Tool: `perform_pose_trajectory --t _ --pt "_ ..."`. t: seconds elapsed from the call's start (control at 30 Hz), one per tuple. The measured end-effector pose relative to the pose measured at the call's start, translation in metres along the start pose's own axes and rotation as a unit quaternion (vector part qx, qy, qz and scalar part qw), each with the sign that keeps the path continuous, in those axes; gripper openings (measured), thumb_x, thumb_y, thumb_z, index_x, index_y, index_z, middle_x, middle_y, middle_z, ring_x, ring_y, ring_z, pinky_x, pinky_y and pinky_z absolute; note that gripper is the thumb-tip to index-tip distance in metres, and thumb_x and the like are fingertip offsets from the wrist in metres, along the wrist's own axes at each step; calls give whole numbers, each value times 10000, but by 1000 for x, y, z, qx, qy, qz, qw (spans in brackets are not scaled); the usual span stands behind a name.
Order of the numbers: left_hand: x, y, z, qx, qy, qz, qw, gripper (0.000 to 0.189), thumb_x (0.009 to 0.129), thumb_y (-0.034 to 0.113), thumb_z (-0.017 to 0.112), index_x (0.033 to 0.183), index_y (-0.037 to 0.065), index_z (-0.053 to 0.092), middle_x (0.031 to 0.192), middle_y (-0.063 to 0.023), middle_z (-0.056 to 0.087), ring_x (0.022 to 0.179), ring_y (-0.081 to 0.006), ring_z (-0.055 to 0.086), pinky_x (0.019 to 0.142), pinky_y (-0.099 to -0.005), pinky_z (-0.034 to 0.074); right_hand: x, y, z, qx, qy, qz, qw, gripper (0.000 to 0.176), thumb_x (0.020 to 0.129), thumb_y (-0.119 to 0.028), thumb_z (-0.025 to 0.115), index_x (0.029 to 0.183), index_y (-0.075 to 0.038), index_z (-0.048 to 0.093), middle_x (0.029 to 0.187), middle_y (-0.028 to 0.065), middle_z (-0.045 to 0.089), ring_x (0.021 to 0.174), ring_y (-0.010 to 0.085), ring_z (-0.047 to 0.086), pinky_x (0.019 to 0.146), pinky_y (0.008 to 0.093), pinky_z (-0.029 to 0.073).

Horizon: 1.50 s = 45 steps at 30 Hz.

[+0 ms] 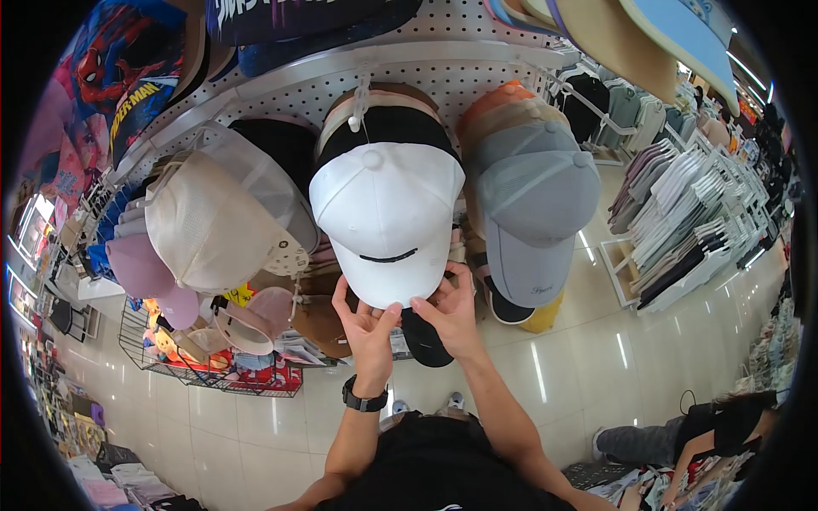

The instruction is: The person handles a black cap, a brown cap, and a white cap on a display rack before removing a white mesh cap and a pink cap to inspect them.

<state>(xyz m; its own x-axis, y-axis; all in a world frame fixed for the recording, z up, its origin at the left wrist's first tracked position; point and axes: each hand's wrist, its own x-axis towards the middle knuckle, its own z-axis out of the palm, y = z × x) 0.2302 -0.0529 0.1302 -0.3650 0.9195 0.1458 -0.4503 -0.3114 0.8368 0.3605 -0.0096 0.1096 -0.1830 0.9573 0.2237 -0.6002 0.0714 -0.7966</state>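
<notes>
A white baseball cap (pixel 381 217) with a short black strip on its front hangs at the front of a stack of caps on a hook. My left hand (pixel 368 328) grips the left side of its brim, thumb on top and fingers curled beneath. On the brim's right side, my right hand (pixel 447 311) holds in the same way, its thumb close to the left one. Black and tan caps (pixel 426 115) show behind the white cap. Below the brim, between and behind my hands, is a black cap (pixel 429 339).
Grey caps (pixel 537 204) hang to the right, a cream hat (pixel 209 221) and pink cap (pixel 149 272) to the left. A wire basket (pixel 204 379) of goods sits lower left. Clothes racks (pixel 699 213) stand right. Another person (pixel 707 434) bends at lower right.
</notes>
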Motion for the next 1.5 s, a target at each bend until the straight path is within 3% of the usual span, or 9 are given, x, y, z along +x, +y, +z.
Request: perform_pose_trajectory --t 0.33,0.4,0.53,0.8,0.83,0.9,1.13,1.2,1.5 --pt "-2 -1 5 -16 14 -1 1000 890 910 -42 735 1602 97 194 1298 -160 609 875 -122 616 717 -272 512 0 -1 2 -4 -9 -18 1000 726 932 94 693 1448 -78 212 1255 195 650 1107 182 658 925 344 570" --pt "-2 -2 -2 -50 -5 -34 998 873 926 -59 711 1598 104 178 1317 -180 628 1044 -152 651 731 -269 535 0 1 -5 -8 -17 -12 1000 713 941 83 685 1450 -77 212 1255 194 649 1097 177 658 905 340 575" --pt "-2 0 -5 -59 0 -30 998 864 923 -64 713 1596 88 192 1296 -180 645 1035 -150 651 723 -269 529 0 6 -9 -7 -31 -23 999 671 966 61 657 1454 -70 216 1254 192 646 1063 179 664 856 329 580" --pt "-3 2 -6 4 -27 13 1000 942 893 -75 755 1613 64 164 1402 -221 601 1231 -228 639 959 -332 544 -1 3 -8 -30 -37 -27 998 654 975 56 649 1459 -58 226 1258 187 644 1059 184 664 839 327 580" --pt "-3 1 -5 4 -27 15 1000 942 893 -75 755 1613 64 164 1402 -221 601 1231 -228 639 959 -332 544 0 5 -10 -23 -39 -31 999 658 973 54 654 1461 -57 227 1263 189 645 1068 185 664 841 327 581" --pt "-4 2 0 10 2 19 1000 893 896 -65 741 1604 61 210 1349 -184 631 1038 -133 667 743 -233 529 -1 4 -7 -15 -42 -33 998 662 972 51 658 1463 -56 228 1269 191 646 1077 187 664 843 328 581" --pt "-3 0 -3 -9 -10 28 999 897 899 -56 743 1607 66 205 1346 -181 631 1033 -132 662 737 -236 525 -2 2 -7 -29 -34 -25 999 682 964 46 674 1470 -52 227 1275 191 647 1080 191 661 845 328 581" --pt "-3 2 -3 10 -12 2 1000 939 898 -93 712 1622 87 142 1425 -217 585 1219 -217 634 915 -307 530 -2 2 -6 -27 -32 -24 999 686 960 46 679 1469 -52 230 1277 190 647 1081 191 660 845 328 581" --pt "-2 -1 -6 -1 -21 9 1000 935 902 -82 713 1618 107 143 1385 -198 593 1113 -169 642 747 -262 532 -3 1 -5 -39 -27 -19 999 698 952 43 696 1468 -53 237 1291 189 643 1098 196 656 852 335 582"
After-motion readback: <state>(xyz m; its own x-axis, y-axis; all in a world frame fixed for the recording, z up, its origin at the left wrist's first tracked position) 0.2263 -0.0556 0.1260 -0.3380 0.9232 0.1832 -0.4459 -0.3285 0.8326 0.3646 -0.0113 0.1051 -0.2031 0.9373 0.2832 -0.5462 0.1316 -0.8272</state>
